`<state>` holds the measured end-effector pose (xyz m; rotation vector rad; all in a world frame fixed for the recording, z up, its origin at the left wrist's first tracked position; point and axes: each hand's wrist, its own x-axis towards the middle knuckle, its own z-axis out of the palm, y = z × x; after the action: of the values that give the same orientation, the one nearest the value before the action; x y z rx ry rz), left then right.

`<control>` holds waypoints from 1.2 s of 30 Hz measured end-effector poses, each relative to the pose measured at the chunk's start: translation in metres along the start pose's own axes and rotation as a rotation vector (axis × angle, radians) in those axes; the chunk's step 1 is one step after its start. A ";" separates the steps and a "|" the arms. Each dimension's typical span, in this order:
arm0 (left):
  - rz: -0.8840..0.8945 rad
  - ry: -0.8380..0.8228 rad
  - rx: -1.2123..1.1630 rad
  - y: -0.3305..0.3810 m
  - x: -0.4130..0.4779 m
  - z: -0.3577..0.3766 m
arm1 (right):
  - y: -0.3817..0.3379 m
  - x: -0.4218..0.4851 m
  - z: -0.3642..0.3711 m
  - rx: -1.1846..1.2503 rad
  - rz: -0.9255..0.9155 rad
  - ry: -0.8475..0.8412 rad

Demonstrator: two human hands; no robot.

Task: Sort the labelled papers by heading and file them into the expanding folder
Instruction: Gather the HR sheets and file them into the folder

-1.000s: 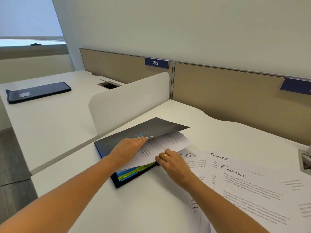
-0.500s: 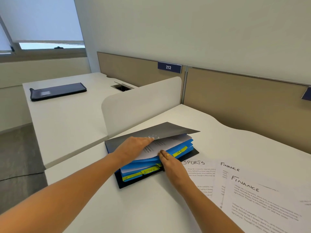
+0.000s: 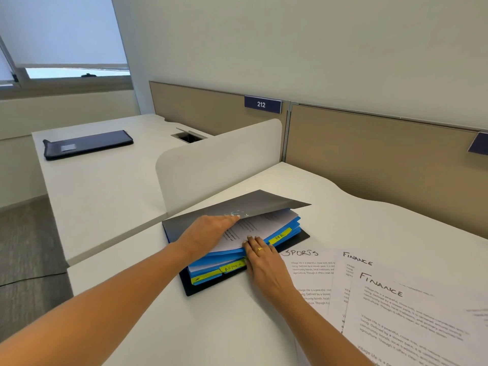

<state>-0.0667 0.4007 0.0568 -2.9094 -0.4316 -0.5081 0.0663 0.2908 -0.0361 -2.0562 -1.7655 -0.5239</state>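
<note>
The dark expanding folder (image 3: 237, 207) lies on the white desk, its cover lifted at the right. Inside are blue dividers (image 3: 287, 228) with yellow tabs, and white printed sheets (image 3: 253, 228) lie on top of them. My left hand (image 3: 208, 231) rests flat on those sheets with its fingertips under the cover. At the folder's front edge, the straight fingers of my right hand (image 3: 260, 256) press against the sheets. To the right lie loose papers headed SPORTS (image 3: 309, 268) and FINANCE (image 3: 396, 307).
A low white divider panel (image 3: 219, 159) stands behind the folder. Beige partitions (image 3: 383, 165) with a "212" sign line the back. On the neighbouring desk at left lies a dark flat pouch (image 3: 87, 145). The desk's front edge runs below the folder.
The white sheets have slid further into the folder, and the blue dividers and yellow tabs now show. My right hand followed them to the folder's edge. The camera has come closer.
</note>
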 end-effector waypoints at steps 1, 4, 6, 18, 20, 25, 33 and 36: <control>-0.002 0.002 -0.009 0.001 0.000 0.001 | 0.001 0.000 -0.001 -0.016 0.007 -0.008; 0.000 0.033 0.019 0.003 0.001 0.005 | 0.003 -0.005 -0.009 -0.061 0.032 0.004; -0.036 0.020 -0.028 0.009 0.002 0.009 | 0.005 -0.008 -0.017 -0.067 0.055 0.023; -0.264 -0.304 -0.103 0.048 0.007 0.068 | 0.013 -0.039 -0.039 0.115 0.215 -0.005; -0.276 -0.368 -0.090 0.048 0.007 0.078 | 0.013 -0.044 -0.042 0.159 0.231 -0.049; -0.359 -0.414 -0.143 0.051 0.003 0.095 | 0.012 -0.055 -0.050 0.209 0.244 -0.111; -0.451 -0.359 -0.199 0.058 0.013 0.093 | 0.027 -0.091 -0.066 0.044 0.443 -0.183; -0.486 -0.308 -0.240 0.070 0.010 0.086 | 0.033 -0.112 -0.080 0.065 0.613 -0.203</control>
<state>-0.0098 0.3541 -0.0272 -3.1141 -1.2161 -0.1691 0.0805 0.1501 -0.0261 -2.5061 -1.1196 -0.0749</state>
